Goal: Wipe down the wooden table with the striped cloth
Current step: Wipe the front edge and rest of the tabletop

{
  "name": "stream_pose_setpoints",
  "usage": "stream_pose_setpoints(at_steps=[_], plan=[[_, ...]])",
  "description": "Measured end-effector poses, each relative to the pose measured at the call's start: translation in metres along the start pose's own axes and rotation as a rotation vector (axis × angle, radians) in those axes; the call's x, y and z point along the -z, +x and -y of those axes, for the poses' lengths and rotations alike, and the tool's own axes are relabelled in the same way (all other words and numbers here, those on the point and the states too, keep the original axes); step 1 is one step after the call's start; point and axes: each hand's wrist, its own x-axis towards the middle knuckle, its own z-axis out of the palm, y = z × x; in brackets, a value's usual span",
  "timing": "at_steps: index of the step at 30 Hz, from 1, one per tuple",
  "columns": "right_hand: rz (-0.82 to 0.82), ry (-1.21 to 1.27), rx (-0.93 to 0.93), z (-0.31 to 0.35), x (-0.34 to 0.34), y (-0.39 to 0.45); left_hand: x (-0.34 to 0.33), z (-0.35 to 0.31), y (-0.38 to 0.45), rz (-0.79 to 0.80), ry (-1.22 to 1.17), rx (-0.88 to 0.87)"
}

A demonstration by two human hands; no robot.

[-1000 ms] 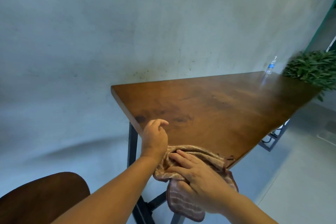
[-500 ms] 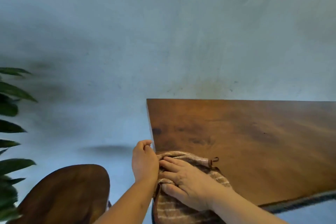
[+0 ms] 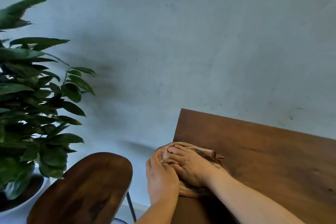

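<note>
Cloth point(image 3: 203, 152) first: it lies bunched at the left end of the table point(image 3: 263, 154), right at the corner nearest me, and both my hands are on it. My right hand point(image 3: 189, 164) lies flat over the bundle, fingers stretched toward the table's left edge, pressing it onto the wood instead of gripping it. My left hand point(image 3: 161, 178) comes in from just off that edge, and its fingers curl up against the bundle where it meets the edge; they are tucked under my right fingers, so I cannot tell whether they pinch the fabric or only steady it. I judge I hold it this way to gather the loose folds into one firm pad, so it will slide without trailing over the side.

Soft and rumpled, the fabric is pale brown with faint stripes, blurred here, and a small loop sticks up from its far side. Under it the tabletop is dark, smooth wood with a straight, sharp-cornered edge and darker grain marks running along it.

Left of the table, close by, stands a chair point(image 3: 85, 187) with a rounded seat of similar dark wood on thin metal legs. Further left a leafy green plant point(image 3: 36, 96) sits in a white pot. Behind the table rises a mottled grey wall point(image 3: 200, 42).
</note>
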Motion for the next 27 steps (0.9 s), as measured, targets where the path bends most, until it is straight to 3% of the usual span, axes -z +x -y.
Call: stream_pose_setpoints(at_steps=[10, 23, 27], plan=[[-0.032, -0.022, 0.176, -0.049, 0.002, 0.043, -0.02, -0.004, 0.009, 0.114, 0.379, -0.009], [-0.032, 0.009, 0.278, -0.084, -0.006, 0.056, -0.042, -0.015, 0.027, -0.002, 0.504, 0.084], [0.02, -0.01, 0.197, -0.105, -0.004, 0.072, -0.05, -0.012, 0.03, -0.057, 0.624, 0.117]])
